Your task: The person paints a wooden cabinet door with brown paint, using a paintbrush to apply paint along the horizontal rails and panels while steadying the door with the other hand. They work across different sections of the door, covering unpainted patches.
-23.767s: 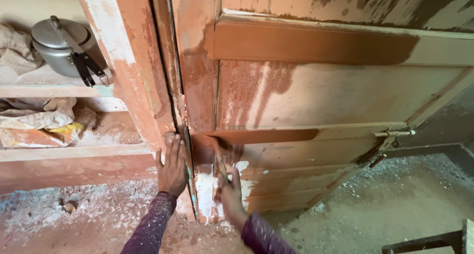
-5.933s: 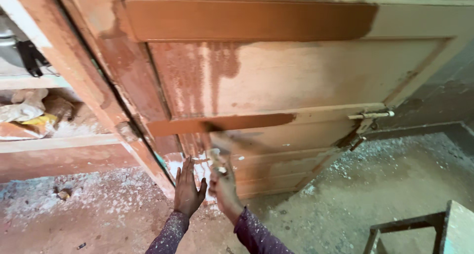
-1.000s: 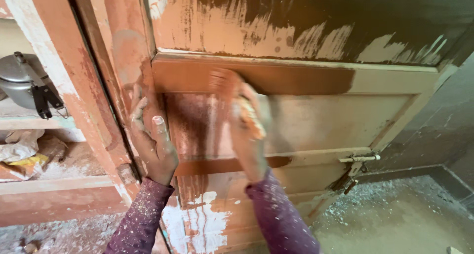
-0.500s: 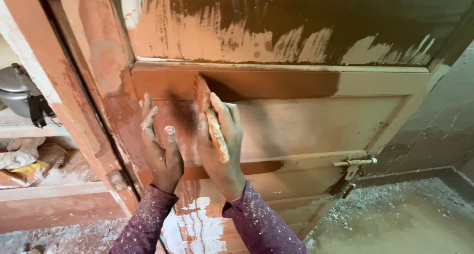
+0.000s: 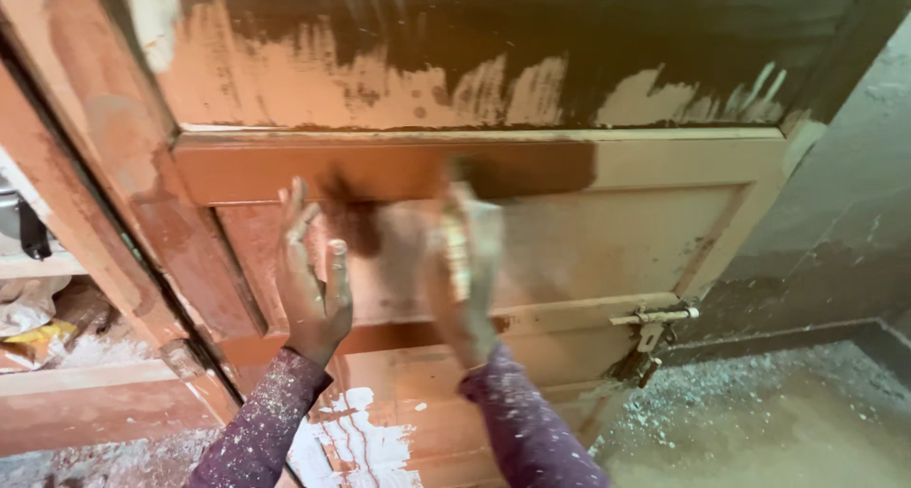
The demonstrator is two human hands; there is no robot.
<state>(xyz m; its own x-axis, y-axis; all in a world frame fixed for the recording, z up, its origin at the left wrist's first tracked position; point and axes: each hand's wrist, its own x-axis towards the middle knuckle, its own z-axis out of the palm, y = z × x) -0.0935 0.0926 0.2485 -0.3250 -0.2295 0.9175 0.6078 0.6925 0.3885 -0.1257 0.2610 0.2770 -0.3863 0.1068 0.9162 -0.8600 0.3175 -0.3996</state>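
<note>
Head view: looking down at a wooden door, both arms in speckled purple sleeves reaching up from the bottom edge.
Left hand (image 5: 313, 284): open and flat, fingers spread and pointing up, palm pressed to the door (image 5: 607, 251) near its hinge edge; it holds nothing.
Right hand (image 5: 462, 274): blurred, against the middle panel just right of the left hand; it seems closed round a pale pad (image 5: 458, 251), though how tight the grip is cannot be told.
Panel: pale wood on the right, a dark brown smear at its upper left, between the two hands and just above them.
Rail above the panel: wet brown from the hinge side to past the middle, bare at the right end.
Top panel: dark brown high up, ragged orange and pale patches along its lower edge.
Latch (image 5: 655, 315): metal bolt at the door's right edge, below the panel.
Bottom of the door: white patch (image 5: 356, 441) between the sleeves.
Frame (image 5: 104, 213): orange-brown, left of the door.
Floor (image 5: 788, 422): dusty, white specks at lower right.
</note>
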